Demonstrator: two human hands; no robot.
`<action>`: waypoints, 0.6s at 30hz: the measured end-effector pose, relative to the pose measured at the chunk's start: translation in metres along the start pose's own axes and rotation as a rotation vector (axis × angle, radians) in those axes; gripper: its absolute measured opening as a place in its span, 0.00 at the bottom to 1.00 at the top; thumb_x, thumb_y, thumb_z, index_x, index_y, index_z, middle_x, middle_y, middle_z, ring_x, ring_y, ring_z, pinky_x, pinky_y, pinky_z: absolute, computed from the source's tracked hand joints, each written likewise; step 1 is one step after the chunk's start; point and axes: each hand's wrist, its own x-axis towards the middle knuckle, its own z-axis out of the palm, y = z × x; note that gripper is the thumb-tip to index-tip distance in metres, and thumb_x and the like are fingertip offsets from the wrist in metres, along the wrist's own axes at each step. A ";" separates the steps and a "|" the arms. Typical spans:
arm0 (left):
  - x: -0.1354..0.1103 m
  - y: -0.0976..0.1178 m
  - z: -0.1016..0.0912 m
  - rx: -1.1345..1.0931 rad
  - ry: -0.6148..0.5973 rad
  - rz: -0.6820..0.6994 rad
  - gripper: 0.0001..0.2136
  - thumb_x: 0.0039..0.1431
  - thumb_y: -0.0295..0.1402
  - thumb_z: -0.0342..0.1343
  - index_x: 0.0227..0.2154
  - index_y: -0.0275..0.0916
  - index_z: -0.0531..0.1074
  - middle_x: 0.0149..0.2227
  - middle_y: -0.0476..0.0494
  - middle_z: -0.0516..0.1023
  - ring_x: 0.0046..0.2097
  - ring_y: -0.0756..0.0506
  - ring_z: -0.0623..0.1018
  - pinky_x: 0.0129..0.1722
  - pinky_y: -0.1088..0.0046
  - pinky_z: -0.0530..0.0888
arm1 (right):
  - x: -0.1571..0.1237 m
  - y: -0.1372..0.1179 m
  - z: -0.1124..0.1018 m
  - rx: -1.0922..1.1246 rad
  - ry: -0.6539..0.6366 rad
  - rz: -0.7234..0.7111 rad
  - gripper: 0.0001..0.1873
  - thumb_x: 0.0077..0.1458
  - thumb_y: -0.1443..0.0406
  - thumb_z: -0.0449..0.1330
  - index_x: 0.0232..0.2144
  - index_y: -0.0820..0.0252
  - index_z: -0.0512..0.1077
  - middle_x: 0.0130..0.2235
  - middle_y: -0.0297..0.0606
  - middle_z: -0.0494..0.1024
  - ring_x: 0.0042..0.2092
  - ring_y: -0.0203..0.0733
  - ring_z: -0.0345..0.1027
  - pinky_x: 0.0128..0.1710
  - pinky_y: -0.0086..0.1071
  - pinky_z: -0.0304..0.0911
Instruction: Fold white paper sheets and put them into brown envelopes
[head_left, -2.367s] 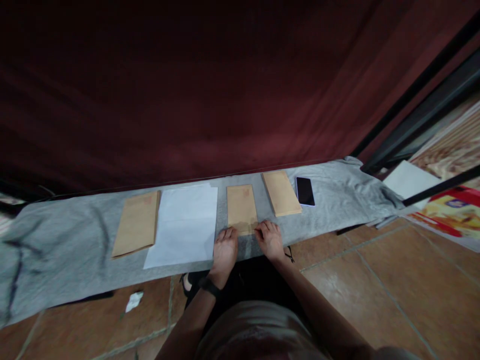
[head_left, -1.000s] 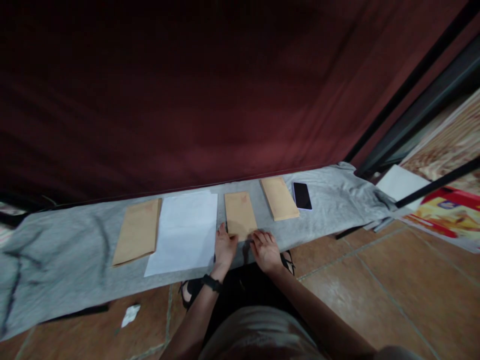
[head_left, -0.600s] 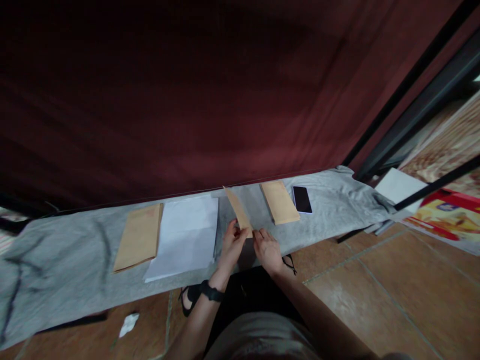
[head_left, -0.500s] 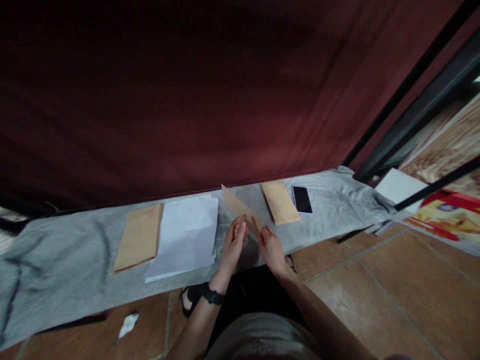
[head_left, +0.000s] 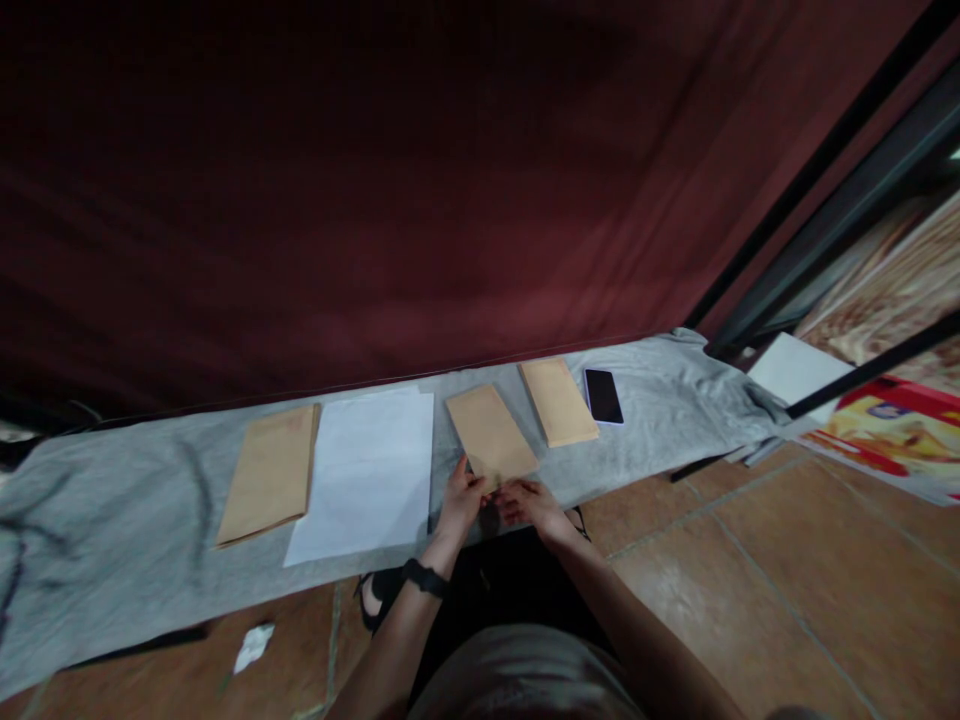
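Note:
A brown paper envelope [head_left: 491, 435] lies flat on the grey cloth in front of me, slightly turned. My left hand [head_left: 461, 500], with a dark band on its wrist, pinches the envelope's near left corner. Close by, my right hand [head_left: 529, 502] reaches in from the right along the near edge; its fingers are slightly apart, and whether they touch the paper is hard to see. To the left are white paper sheets [head_left: 364, 475] and, beyond them, a stack of brown envelopes [head_left: 270, 475]. More brown envelopes [head_left: 559, 402] lie on the right, beside a phone [head_left: 604, 397].
Grey cloth [head_left: 135, 500] covers the long narrow bench, with a dark red curtain [head_left: 450, 200] behind it. Black metal bars [head_left: 825, 160] and a red-yellow printed box [head_left: 900, 430] stand at the right. A crumpled white tissue [head_left: 253, 647] lies on the tiled floor.
The envelope, held up and tilted before, now lies flat on the cloth. Both hands have come down nearer to me, and the right fingers have come off its right corner.

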 end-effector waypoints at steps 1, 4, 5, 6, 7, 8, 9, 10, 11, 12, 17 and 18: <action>0.001 0.001 -0.004 0.027 0.001 0.004 0.24 0.49 0.27 0.56 0.52 0.37 0.69 0.20 0.57 0.73 0.19 0.50 0.72 0.21 0.78 0.65 | -0.002 0.000 -0.004 -0.049 -0.006 -0.010 0.26 0.49 0.42 0.62 0.29 0.60 0.75 0.26 0.38 0.79 0.25 0.41 0.72 0.28 0.37 0.72; 0.003 0.003 -0.011 0.109 0.025 0.019 0.24 0.50 0.24 0.54 0.53 0.38 0.70 0.21 0.55 0.74 0.23 0.49 0.74 0.24 0.76 0.67 | -0.008 -0.002 -0.016 -0.380 0.073 -0.273 0.19 0.61 0.52 0.55 0.37 0.58 0.78 0.35 0.41 0.81 0.37 0.45 0.76 0.40 0.41 0.73; 0.002 0.003 -0.011 0.135 0.036 0.023 0.25 0.50 0.23 0.54 0.54 0.38 0.69 0.23 0.53 0.76 0.25 0.48 0.76 0.27 0.75 0.68 | -0.010 -0.002 -0.019 -0.557 0.098 -0.417 0.18 0.64 0.55 0.52 0.42 0.58 0.78 0.41 0.43 0.82 0.44 0.47 0.76 0.47 0.43 0.72; 0.002 0.003 -0.012 0.175 0.049 0.030 0.26 0.51 0.23 0.54 0.56 0.38 0.68 0.25 0.51 0.77 0.27 0.46 0.77 0.29 0.74 0.70 | -0.011 -0.002 -0.022 -0.746 0.106 -0.560 0.19 0.66 0.58 0.50 0.48 0.57 0.76 0.47 0.45 0.80 0.50 0.48 0.74 0.53 0.44 0.69; 0.001 0.002 -0.011 0.235 0.064 0.036 0.27 0.53 0.23 0.54 0.58 0.37 0.67 0.27 0.49 0.79 0.30 0.45 0.79 0.32 0.72 0.71 | -0.012 0.000 -0.024 -0.922 0.095 -0.676 0.20 0.67 0.60 0.48 0.55 0.57 0.73 0.54 0.46 0.78 0.56 0.48 0.70 0.58 0.46 0.65; 0.000 0.001 -0.011 0.315 0.081 0.041 0.28 0.54 0.23 0.53 0.60 0.36 0.65 0.29 0.46 0.80 0.32 0.44 0.80 0.35 0.70 0.72 | -0.013 0.002 -0.026 -1.062 0.069 -0.749 0.22 0.68 0.62 0.49 0.60 0.57 0.68 0.59 0.46 0.74 0.61 0.48 0.66 0.62 0.48 0.61; -0.001 0.000 -0.010 0.411 0.099 0.047 0.28 0.56 0.24 0.53 0.62 0.35 0.63 0.32 0.43 0.81 0.34 0.42 0.81 0.38 0.69 0.73 | -0.013 0.004 -0.027 -1.174 0.041 -0.795 0.24 0.68 0.62 0.49 0.64 0.57 0.64 0.63 0.45 0.70 0.64 0.48 0.62 0.64 0.49 0.57; -0.003 -0.002 -0.010 0.513 0.120 0.054 0.28 0.58 0.25 0.52 0.63 0.34 0.62 0.35 0.40 0.81 0.37 0.41 0.81 0.40 0.68 0.74 | -0.013 0.008 -0.028 -1.258 0.020 -0.821 0.27 0.68 0.62 0.50 0.66 0.58 0.60 0.65 0.45 0.67 0.66 0.49 0.58 0.66 0.50 0.55; -0.006 -0.004 -0.010 0.605 0.145 0.069 0.27 0.60 0.26 0.52 0.63 0.34 0.62 0.38 0.37 0.82 0.40 0.40 0.82 0.42 0.66 0.74 | -0.013 0.011 -0.029 -1.314 0.008 -0.836 0.28 0.67 0.62 0.51 0.68 0.58 0.58 0.67 0.45 0.64 0.68 0.49 0.56 0.67 0.51 0.54; -0.009 -0.005 -0.009 0.674 0.170 0.097 0.24 0.61 0.27 0.51 0.62 0.35 0.64 0.42 0.35 0.81 0.42 0.40 0.81 0.45 0.65 0.74 | -0.012 0.014 -0.029 -1.347 0.003 -0.843 0.29 0.67 0.62 0.52 0.68 0.59 0.56 0.68 0.45 0.62 0.68 0.49 0.54 0.67 0.51 0.53; -0.010 -0.006 -0.001 0.790 0.127 0.466 0.20 0.68 0.33 0.44 0.59 0.41 0.67 0.57 0.34 0.74 0.60 0.37 0.72 0.59 0.57 0.68 | -0.009 0.020 -0.030 -1.354 -0.001 -0.858 0.31 0.66 0.64 0.52 0.68 0.64 0.55 0.67 0.47 0.62 0.68 0.48 0.54 0.68 0.49 0.53; -0.005 -0.005 0.002 0.808 0.082 0.529 0.20 0.68 0.34 0.43 0.61 0.40 0.66 0.60 0.35 0.71 0.64 0.37 0.68 0.63 0.56 0.65 | -0.009 0.020 -0.030 -1.345 -0.001 -0.862 0.30 0.66 0.64 0.52 0.68 0.65 0.56 0.67 0.48 0.63 0.68 0.48 0.54 0.68 0.49 0.53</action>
